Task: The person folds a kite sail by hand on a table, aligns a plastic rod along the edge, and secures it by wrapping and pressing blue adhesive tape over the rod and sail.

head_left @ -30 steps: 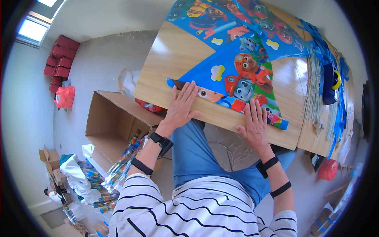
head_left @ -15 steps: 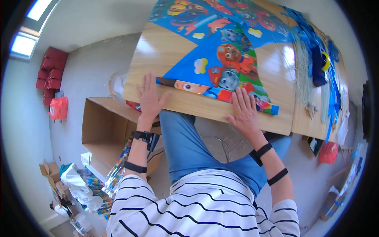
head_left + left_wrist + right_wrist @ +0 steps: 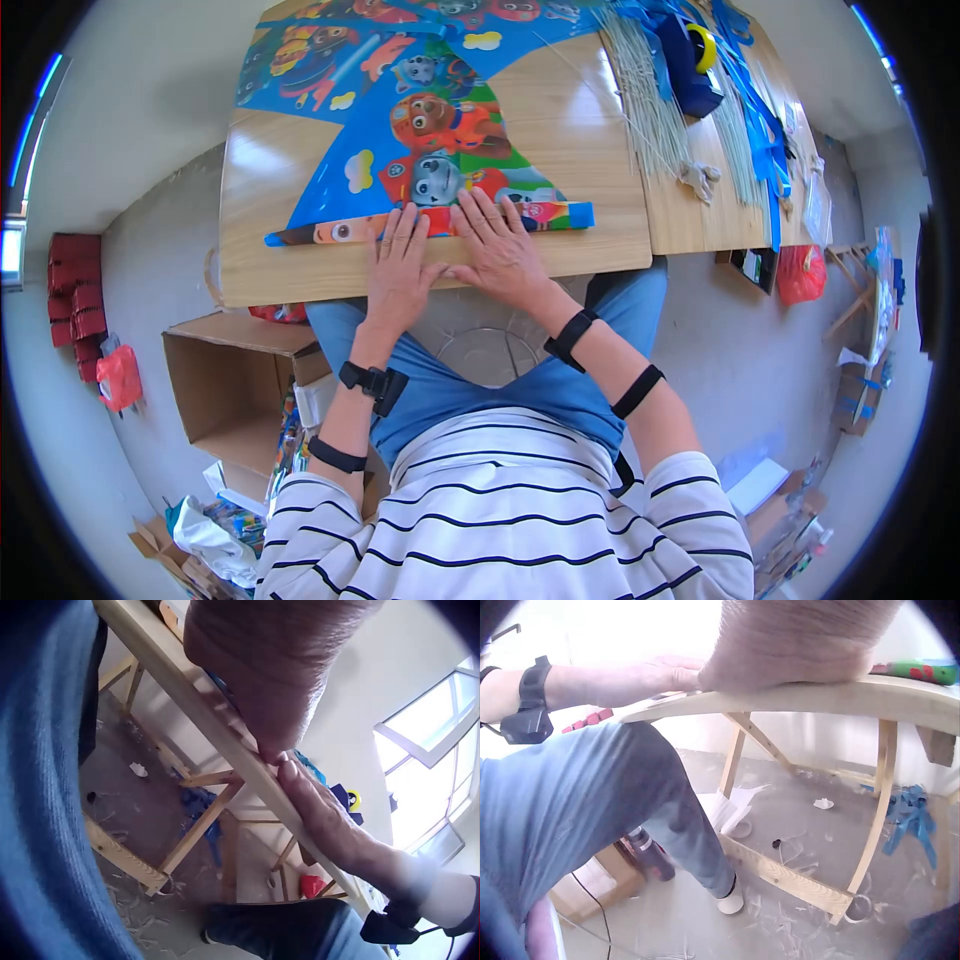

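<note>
Now both hands lie flat with straight fingers, side by side, left hand (image 3: 398, 268) and right hand (image 3: 498, 252) pressing the middle of the rolled kite (image 3: 330, 232), which runs left to right along the table (image 3: 600, 170) edge.

The room is bright with daylight. From overhead, the fisheye lens bends the table (image 3: 600, 150) edge into a curve and rings the picture with black corners, and pale glare lies on the wood beside the printed sheet (image 3: 400, 150). Seen from the left wrist, a window (image 3: 431, 742) blows out to white and the left hand (image 3: 270, 660) looms dark and soft. Seen from the right wrist, the right hand (image 3: 802, 637) is blurred against a washed-out wall.
</note>
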A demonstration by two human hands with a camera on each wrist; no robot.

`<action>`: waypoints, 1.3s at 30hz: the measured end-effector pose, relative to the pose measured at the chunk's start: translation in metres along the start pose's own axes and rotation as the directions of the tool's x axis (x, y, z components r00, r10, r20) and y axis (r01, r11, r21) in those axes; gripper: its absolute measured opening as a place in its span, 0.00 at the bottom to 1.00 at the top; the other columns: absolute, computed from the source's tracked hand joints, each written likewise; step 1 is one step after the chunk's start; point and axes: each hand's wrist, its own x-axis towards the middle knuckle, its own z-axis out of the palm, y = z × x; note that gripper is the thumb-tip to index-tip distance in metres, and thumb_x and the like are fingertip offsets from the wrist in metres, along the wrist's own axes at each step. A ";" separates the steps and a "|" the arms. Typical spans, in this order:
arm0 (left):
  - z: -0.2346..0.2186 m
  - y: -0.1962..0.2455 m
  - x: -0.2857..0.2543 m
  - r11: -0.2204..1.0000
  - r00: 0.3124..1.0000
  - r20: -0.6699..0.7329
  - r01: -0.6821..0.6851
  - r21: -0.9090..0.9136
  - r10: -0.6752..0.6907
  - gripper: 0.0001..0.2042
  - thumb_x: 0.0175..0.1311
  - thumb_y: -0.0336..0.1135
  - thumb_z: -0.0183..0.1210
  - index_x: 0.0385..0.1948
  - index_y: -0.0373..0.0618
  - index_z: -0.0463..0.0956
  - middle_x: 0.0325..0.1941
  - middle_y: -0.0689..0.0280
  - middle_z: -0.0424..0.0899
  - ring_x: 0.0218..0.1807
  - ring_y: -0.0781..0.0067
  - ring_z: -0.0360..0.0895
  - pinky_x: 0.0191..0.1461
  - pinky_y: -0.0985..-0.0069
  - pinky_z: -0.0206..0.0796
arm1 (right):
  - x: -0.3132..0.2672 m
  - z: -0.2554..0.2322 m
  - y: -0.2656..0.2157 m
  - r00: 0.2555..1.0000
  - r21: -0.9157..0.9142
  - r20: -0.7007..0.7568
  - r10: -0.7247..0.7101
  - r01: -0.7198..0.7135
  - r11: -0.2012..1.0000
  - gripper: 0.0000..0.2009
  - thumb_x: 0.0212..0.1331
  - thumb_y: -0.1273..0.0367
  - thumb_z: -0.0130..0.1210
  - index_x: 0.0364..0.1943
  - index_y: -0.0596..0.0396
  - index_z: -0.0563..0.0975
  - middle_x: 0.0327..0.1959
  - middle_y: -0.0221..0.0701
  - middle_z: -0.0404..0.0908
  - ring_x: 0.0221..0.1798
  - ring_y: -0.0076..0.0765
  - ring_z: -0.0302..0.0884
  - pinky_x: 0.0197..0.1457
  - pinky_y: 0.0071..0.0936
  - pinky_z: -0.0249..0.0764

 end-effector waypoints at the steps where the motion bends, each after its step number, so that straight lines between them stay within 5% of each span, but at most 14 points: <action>1: 0.000 0.001 0.001 1.000 1.000 0.003 0.006 -0.006 -0.006 0.38 0.66 0.48 0.65 0.76 0.41 0.64 0.83 0.54 0.60 0.86 0.52 0.52 0.87 0.43 0.32 | 0.000 0.000 0.000 1.000 0.003 -0.007 0.009 -0.009 1.000 0.46 0.62 0.39 0.57 0.77 0.58 0.64 0.83 0.41 0.57 0.88 0.47 0.46 0.87 0.58 0.40; 9: -0.020 -0.007 0.003 1.000 1.000 -0.018 0.011 -0.007 -0.011 0.34 0.67 0.39 0.64 0.75 0.44 0.65 0.83 0.55 0.61 0.85 0.51 0.54 0.86 0.45 0.36 | 0.002 -0.004 -0.004 0.999 -0.003 0.042 0.034 -0.034 0.999 0.46 0.60 0.41 0.60 0.76 0.58 0.65 0.84 0.41 0.56 0.88 0.46 0.45 0.87 0.60 0.38; 10: -0.022 -0.018 0.007 0.998 0.988 -0.152 0.021 0.056 -0.013 0.25 0.65 0.34 0.63 0.65 0.43 0.75 0.74 0.55 0.73 0.77 0.48 0.66 0.78 0.48 0.52 | 0.003 -0.005 -0.005 0.999 -0.003 0.046 0.029 -0.029 1.000 0.46 0.61 0.42 0.60 0.76 0.58 0.65 0.84 0.42 0.55 0.88 0.46 0.45 0.87 0.60 0.38; 13: -0.017 -0.100 0.014 0.995 0.967 -0.241 0.059 -0.076 -0.076 0.12 0.63 0.30 0.63 0.48 0.45 0.83 0.57 0.59 0.83 0.63 0.50 0.76 0.65 0.53 0.63 | 0.002 -0.007 -0.005 0.998 -0.014 0.059 0.026 -0.026 1.000 0.45 0.61 0.42 0.59 0.76 0.58 0.64 0.84 0.42 0.55 0.88 0.46 0.44 0.87 0.59 0.37; 16: -0.053 -0.128 0.020 0.964 0.968 -0.134 0.187 -0.187 -0.214 0.03 0.61 0.27 0.63 0.35 0.46 0.83 0.41 0.62 0.83 0.51 0.53 0.79 0.55 0.56 0.66 | 0.003 -0.007 -0.005 0.998 -0.015 0.060 0.034 -0.033 0.999 0.45 0.63 0.41 0.58 0.77 0.58 0.63 0.85 0.42 0.54 0.88 0.46 0.44 0.87 0.59 0.36; 19: -0.071 -0.151 0.024 0.933 0.956 0.079 0.293 -0.210 -0.282 0.04 0.60 0.26 0.62 0.34 0.47 0.83 0.39 0.60 0.82 0.49 0.52 0.79 0.54 0.56 0.67 | 0.003 -0.009 -0.006 0.997 -0.038 0.076 0.033 -0.030 0.999 0.46 0.63 0.41 0.57 0.78 0.58 0.62 0.85 0.42 0.54 0.88 0.46 0.43 0.87 0.59 0.36; 22: -0.077 -0.152 0.029 0.929 0.957 0.112 0.286 -0.233 -0.266 0.04 0.58 0.24 0.63 0.34 0.39 0.80 0.37 0.57 0.82 0.43 0.53 0.79 0.47 0.61 0.70 | 0.002 -0.008 -0.005 0.997 -0.048 0.069 0.020 -0.017 0.999 0.46 0.64 0.40 0.55 0.78 0.58 0.62 0.84 0.42 0.54 0.88 0.46 0.43 0.87 0.59 0.36; 31: -0.068 -0.158 0.033 0.951 0.956 0.113 0.285 -0.120 -0.272 0.02 0.63 0.28 0.59 0.34 0.45 0.76 0.39 0.58 0.80 0.49 0.48 0.76 0.54 0.53 0.65 | 0.004 -0.006 -0.005 0.997 -0.068 0.074 0.015 -0.010 0.998 0.47 0.64 0.38 0.54 0.78 0.58 0.61 0.84 0.43 0.54 0.88 0.47 0.43 0.87 0.59 0.36; 34: -0.065 -0.156 0.031 0.976 0.976 0.035 0.216 -0.032 -0.215 0.02 0.62 0.27 0.60 0.34 0.43 0.76 0.38 0.56 0.80 0.46 0.49 0.77 0.49 0.56 0.67 | 0.003 -0.007 -0.005 0.997 -0.066 0.075 0.016 -0.011 0.998 0.47 0.64 0.38 0.54 0.78 0.58 0.61 0.84 0.43 0.54 0.88 0.47 0.43 0.87 0.59 0.36; 39: -0.062 -0.139 0.024 0.971 0.970 -0.060 0.238 0.027 -0.236 0.02 0.66 0.28 0.59 0.37 0.45 0.76 0.42 0.58 0.80 0.51 0.49 0.76 0.57 0.53 0.64 | 0.004 -0.007 -0.005 0.996 -0.070 0.086 0.025 -0.019 0.997 0.46 0.64 0.40 0.56 0.78 0.58 0.61 0.85 0.41 0.53 0.89 0.47 0.42 0.87 0.59 0.35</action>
